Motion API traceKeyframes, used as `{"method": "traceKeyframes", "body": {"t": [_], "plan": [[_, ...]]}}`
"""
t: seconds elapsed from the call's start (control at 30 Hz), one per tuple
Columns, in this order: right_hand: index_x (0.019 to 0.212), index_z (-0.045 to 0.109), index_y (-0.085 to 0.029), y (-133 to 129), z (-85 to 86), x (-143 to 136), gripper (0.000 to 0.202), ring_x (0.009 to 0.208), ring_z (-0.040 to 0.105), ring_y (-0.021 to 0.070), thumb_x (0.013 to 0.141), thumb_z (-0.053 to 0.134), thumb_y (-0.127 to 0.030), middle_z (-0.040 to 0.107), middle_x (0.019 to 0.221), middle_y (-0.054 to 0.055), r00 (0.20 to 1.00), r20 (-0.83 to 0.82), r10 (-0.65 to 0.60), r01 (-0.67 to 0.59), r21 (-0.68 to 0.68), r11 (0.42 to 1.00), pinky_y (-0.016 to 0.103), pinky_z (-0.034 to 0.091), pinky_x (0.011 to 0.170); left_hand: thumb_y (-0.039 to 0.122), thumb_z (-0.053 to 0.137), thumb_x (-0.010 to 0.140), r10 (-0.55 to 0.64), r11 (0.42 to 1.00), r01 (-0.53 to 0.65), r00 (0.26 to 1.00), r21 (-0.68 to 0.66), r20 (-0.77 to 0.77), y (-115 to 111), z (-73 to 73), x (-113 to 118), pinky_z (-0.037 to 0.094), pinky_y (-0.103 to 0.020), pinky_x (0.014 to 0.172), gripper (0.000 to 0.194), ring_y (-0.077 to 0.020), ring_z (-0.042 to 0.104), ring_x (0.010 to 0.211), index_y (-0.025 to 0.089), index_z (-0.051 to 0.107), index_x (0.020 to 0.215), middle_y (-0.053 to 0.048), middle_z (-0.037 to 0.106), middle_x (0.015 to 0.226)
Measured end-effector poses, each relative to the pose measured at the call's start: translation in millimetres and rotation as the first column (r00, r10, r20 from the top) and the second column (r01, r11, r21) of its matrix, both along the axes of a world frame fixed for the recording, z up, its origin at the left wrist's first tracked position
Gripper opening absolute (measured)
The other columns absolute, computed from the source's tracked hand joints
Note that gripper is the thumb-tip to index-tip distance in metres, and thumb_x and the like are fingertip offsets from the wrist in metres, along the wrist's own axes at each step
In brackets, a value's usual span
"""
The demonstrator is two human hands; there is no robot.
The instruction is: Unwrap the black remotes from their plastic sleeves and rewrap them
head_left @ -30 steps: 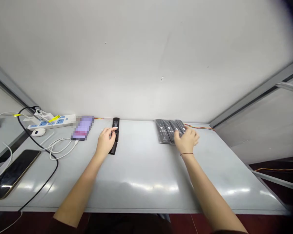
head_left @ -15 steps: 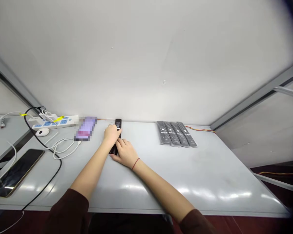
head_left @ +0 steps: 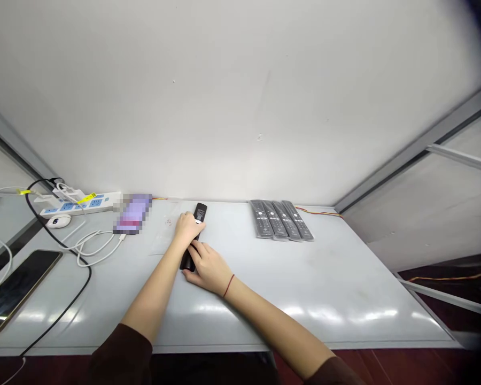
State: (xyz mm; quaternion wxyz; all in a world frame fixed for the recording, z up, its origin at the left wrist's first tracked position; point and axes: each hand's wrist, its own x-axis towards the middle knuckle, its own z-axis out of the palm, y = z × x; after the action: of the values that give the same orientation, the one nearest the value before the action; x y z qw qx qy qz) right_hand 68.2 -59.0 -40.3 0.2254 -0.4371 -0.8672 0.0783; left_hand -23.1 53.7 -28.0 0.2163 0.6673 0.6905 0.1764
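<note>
A black remote control [head_left: 200, 211] lies on the grey table, its back with a printed label facing up. My left hand [head_left: 187, 230] is wrapped over its upper half, the thumb across it beside a small white patch. Lower down, my right hand [head_left: 209, 266] grips the near end, with thumb and fingers on either side. The middle of the remote is hidden under my fingers. Left of my left hand lies a thin clear plastic sleeve [head_left: 165, 227] with small red print.
Several remotes in clear sleeves [head_left: 280, 220] lie side by side to the right. On the left are a power strip [head_left: 112, 200], a white mouse [head_left: 59, 221], a phone with a lit, blurred screen [head_left: 134, 214], a dark phone [head_left: 20, 289] and loose cables [head_left: 88, 275].
Both hands and the remote have come slightly nearer to me, and the remote is tilted more to the right. More of the clear sleeve shows. The whole view has shifted a little.
</note>
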Motion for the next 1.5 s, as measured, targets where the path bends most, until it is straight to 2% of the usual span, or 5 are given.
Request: {"method": "traceKeyframes", "body": {"t": [0.17,0.3,0.47,0.7,1.5], "plan": [[0.111,0.054,-0.014,-14,13.9,20,0.045,0.094,0.058,0.0278,0.072,0.066,-0.031,0.058,0.112,0.016,1.000,-0.008,-0.001,0.001,-0.082,0.997,0.041,0.052,0.081,0.021,0.062,0.073,0.053,0.998,-0.035,0.888,-0.048,0.456,-5,2.3,5,0.047,-0.038,0.085,0.038,-0.0258,0.062,0.099,0.019,0.046,0.107,-0.013,0.063,0.107],[0.104,0.059,-0.020,-6,34.7,47,0.032,0.082,0.063,0.0201,0.074,0.065,-0.030,0.064,0.094,0.006,0.968,-0.246,0.043,-0.100,-0.225,0.969,0.035,0.054,0.075,0.029,0.054,0.085,0.135,0.984,0.025,0.539,-0.177,0.831,-11,-0.4,1,0.053,-0.032,0.072,0.040,-0.0144,0.067,0.075,0.023,0.034,0.119,-0.007,0.066,0.102],[0.120,0.052,-0.019,18,27.2,55,0.047,0.114,0.054,0.0250,0.075,0.063,-0.025,0.057,0.122,0.013,0.913,-0.407,0.018,-0.012,0.016,1.000,0.043,0.047,0.096,0.045,0.046,0.089,0.298,0.917,0.249,0.088,-0.311,0.950,-22,-7.4,2,0.055,-0.032,0.074,0.037,-0.0163,0.067,0.080,0.023,0.047,0.120,-0.007,0.068,0.101],[0.123,0.050,-0.018,25,-5.8,53,0.046,0.124,0.048,0.0268,0.079,0.060,-0.025,0.051,0.134,0.016,0.962,-0.267,0.047,-0.006,0.155,0.988,0.049,0.042,0.100,0.047,0.033,0.093,0.329,0.880,0.356,0.018,-0.314,0.944,-27,-7.3,10,0.053,-0.039,0.087,0.042,-0.0214,0.065,0.097,0.018,0.057,0.111,-0.010,0.066,0.113],[0.145,0.030,-0.020,23,-11.0,66,0.075,0.127,0.046,0.0305,0.080,0.063,-0.043,0.042,0.143,0.016,0.969,-0.221,-0.112,0.152,0.168,0.974,0.048,0.044,0.098,0.034,0.048,0.090,0.346,0.864,0.411,-0.062,-0.291,0.936,-37,-1.1,19,0.054,-0.029,0.067,0.027,-0.0175,0.065,0.078,0.019,0.054,0.112,-0.007,0.067,0.098]]}}
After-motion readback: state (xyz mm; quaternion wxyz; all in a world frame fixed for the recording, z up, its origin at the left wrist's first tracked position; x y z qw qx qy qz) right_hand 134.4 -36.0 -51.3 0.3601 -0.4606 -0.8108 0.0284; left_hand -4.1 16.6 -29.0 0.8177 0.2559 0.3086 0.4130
